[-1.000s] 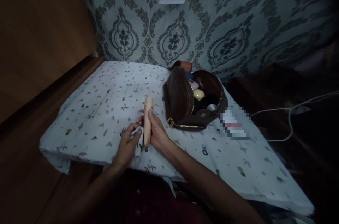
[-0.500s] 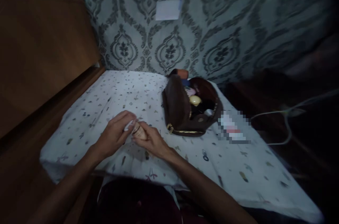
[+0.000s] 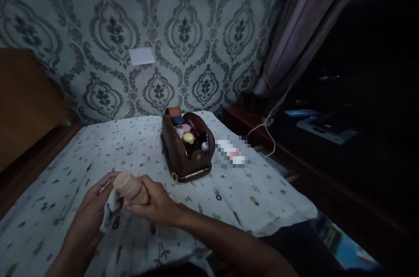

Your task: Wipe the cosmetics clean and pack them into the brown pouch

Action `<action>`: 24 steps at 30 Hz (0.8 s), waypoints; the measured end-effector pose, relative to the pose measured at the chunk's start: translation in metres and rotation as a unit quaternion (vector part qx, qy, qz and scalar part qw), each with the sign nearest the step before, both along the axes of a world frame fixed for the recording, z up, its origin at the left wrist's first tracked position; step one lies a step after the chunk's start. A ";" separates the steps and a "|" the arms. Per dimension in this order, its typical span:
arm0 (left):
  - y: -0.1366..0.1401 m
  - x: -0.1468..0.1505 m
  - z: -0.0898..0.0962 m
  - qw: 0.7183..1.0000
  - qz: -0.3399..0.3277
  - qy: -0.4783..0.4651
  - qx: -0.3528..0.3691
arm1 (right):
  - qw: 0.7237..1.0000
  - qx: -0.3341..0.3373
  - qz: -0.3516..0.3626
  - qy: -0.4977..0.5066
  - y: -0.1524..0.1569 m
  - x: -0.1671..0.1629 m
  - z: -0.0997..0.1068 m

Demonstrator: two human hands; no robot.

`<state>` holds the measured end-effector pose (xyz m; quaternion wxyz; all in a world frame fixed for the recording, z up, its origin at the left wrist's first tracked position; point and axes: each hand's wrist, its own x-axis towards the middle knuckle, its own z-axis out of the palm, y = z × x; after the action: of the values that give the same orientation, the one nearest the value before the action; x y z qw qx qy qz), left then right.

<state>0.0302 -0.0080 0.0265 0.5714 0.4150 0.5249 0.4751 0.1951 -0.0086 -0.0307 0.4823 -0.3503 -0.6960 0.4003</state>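
My right hand [image 3: 160,203] is closed around the lower part of a small beige bottle [image 3: 129,186] with a rounded top. The bottle tilts, its top toward the upper left, and dark print shows on its side. Beside it, my left hand [image 3: 89,209] holds a crumpled white cloth or wipe [image 3: 109,210], which hangs below the bottle top. The left fingers are partly hidden behind the bottle. Past my hands, an unzipped brown toiletry bag [image 3: 173,150] stands on the patterned cloth, with several small items inside, among them a yellow oval one [image 3: 188,138].
A patterned white cover [image 3: 229,207] lies over the table. A blurred-out white and red item [image 3: 232,152] lies right of the bag. White cables [image 3: 273,111] hang at the right by a dark cabinet. A wooden panel [image 3: 26,102] stands on the left.
My view has swung to the right, so the bag appears further left. The bottle's top now points up and left, uncovered by the left hand, and the white cloth has dropped beneath it.
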 end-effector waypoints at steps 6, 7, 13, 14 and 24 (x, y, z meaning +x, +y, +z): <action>0.002 0.010 -0.016 0.953 -0.087 0.214 0.197 | 0.963 -0.036 -0.055 0.261 -0.006 0.000 0.022; 0.004 0.012 -0.018 0.933 -0.097 0.254 0.234 | 0.955 -0.048 -0.056 0.286 -0.008 0.000 0.025; 0.009 0.020 -0.020 0.852 -0.176 0.376 0.320 | 0.945 -0.083 -0.024 0.316 -0.027 0.012 0.032; 0.010 0.019 -0.019 0.842 -0.188 0.392 0.321 | 0.952 -0.070 -0.033 0.297 -0.029 0.019 0.034; 0.050 0.005 0.007 0.670 -0.242 0.517 0.474 | 0.986 0.040 -0.159 -0.005 -0.050 0.102 0.055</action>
<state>0.0355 0.0420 0.0337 0.0292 0.9218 0.3215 0.2146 0.2966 -0.0581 0.0242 0.5504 -0.4385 -0.6493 0.2883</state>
